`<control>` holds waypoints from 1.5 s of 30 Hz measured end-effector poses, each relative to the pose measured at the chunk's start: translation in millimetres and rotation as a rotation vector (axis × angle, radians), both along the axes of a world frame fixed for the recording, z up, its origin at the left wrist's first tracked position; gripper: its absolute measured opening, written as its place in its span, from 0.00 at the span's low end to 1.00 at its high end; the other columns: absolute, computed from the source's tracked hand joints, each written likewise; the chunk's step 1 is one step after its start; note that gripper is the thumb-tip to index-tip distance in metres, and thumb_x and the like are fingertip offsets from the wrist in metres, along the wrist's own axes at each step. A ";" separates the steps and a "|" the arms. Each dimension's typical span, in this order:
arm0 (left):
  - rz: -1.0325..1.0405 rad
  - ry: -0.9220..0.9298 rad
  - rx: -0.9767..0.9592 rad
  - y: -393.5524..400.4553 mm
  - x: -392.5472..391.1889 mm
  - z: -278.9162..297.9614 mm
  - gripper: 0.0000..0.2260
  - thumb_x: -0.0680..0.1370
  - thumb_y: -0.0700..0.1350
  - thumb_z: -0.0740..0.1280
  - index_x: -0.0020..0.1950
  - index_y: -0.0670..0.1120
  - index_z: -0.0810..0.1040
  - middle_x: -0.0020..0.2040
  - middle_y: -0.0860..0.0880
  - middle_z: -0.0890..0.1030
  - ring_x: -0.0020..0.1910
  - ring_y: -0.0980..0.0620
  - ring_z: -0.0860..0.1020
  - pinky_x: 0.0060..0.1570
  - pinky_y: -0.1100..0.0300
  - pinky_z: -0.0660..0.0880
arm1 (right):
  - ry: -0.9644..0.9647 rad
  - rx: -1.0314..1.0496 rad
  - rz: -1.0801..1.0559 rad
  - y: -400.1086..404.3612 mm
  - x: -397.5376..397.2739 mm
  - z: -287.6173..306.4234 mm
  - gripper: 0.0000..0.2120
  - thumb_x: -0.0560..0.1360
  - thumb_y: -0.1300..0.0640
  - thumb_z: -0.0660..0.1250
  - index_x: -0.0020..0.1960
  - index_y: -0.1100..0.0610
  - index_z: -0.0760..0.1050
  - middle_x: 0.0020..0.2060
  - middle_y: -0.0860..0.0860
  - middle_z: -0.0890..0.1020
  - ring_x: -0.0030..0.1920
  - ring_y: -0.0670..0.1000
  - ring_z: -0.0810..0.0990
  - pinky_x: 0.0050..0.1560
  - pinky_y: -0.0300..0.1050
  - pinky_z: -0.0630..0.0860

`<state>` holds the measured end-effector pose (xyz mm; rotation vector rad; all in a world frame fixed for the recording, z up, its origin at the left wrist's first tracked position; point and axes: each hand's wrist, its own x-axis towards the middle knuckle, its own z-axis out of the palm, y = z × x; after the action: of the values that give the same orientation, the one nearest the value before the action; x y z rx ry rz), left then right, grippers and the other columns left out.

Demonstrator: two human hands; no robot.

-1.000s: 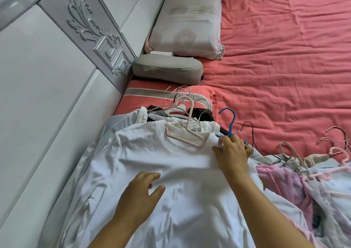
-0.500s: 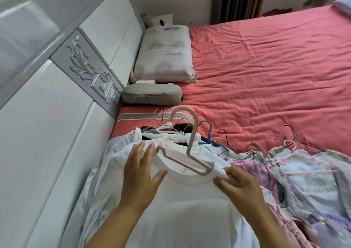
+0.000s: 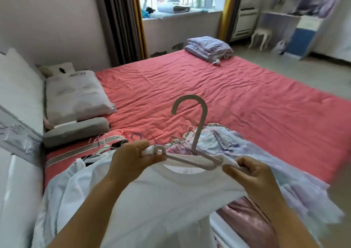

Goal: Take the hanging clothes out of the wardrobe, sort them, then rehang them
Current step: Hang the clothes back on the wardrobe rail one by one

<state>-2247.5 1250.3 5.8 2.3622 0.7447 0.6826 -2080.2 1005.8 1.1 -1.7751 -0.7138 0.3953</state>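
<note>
A white T-shirt (image 3: 171, 196) on a pale pink hanger (image 3: 197, 133) is lifted above the bed, hook upright. My left hand (image 3: 133, 158) grips the shirt's left shoulder and the hanger's end. My right hand (image 3: 248, 173) grips the right shoulder. Under the shirt lies a pile of white clothes (image 3: 62, 194). To the right lies a pile of pastel blue and pink clothes (image 3: 237, 147). Several hanger hooks (image 3: 136, 135) poke out behind the piles.
The red bed sheet (image 3: 228, 95) stretches ahead. A white pillow (image 3: 76, 95) and a grey cushion (image 3: 76, 131) lie at the headboard (image 3: 17, 88) on the left. A folded quilt (image 3: 208, 47) sits at the far corner. Window, curtains and a stool (image 3: 262, 36) stand beyond.
Both hands moved from lying on the shirt to gripping its shoulders and raised it with the hanger off the pile. My view swung up and right toward the window.
</note>
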 end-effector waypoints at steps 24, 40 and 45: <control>-1.162 -0.410 -0.014 -480.4 61.4 108.5 0.24 0.58 0.71 0.64 0.28 0.50 0.67 0.29 0.57 0.73 0.28 0.56 0.69 0.27 0.59 0.64 | -0.534 -0.396 -1.118 -450.2 -256.8 149.2 0.12 0.66 0.45 0.75 0.44 0.36 0.75 0.43 0.36 0.81 0.45 0.36 0.78 0.43 0.26 0.70; -2.045 -0.403 -0.302 -841.2 -40.1 142.3 0.18 0.66 0.67 0.64 0.46 0.57 0.81 0.44 0.62 0.80 0.45 0.64 0.77 0.43 0.75 0.69 | -0.270 -0.585 -1.759 -643.1 -447.7 184.3 0.10 0.72 0.58 0.71 0.34 0.48 0.77 0.22 0.43 0.68 0.26 0.42 0.65 0.28 0.35 0.60; -2.338 -0.485 -0.330 -901.3 -98.4 183.1 0.17 0.75 0.58 0.62 0.60 0.54 0.78 0.54 0.61 0.80 0.52 0.61 0.76 0.51 0.70 0.72 | -0.275 -0.666 -2.049 -673.4 -459.2 183.0 0.12 0.70 0.59 0.72 0.32 0.58 0.72 0.22 0.47 0.67 0.26 0.42 0.64 0.29 0.40 0.60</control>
<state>-2345.8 348.9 188.9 1.1701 -1.7434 -0.0830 -2539.4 332.4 184.1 -2.2090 1.3407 -1.1161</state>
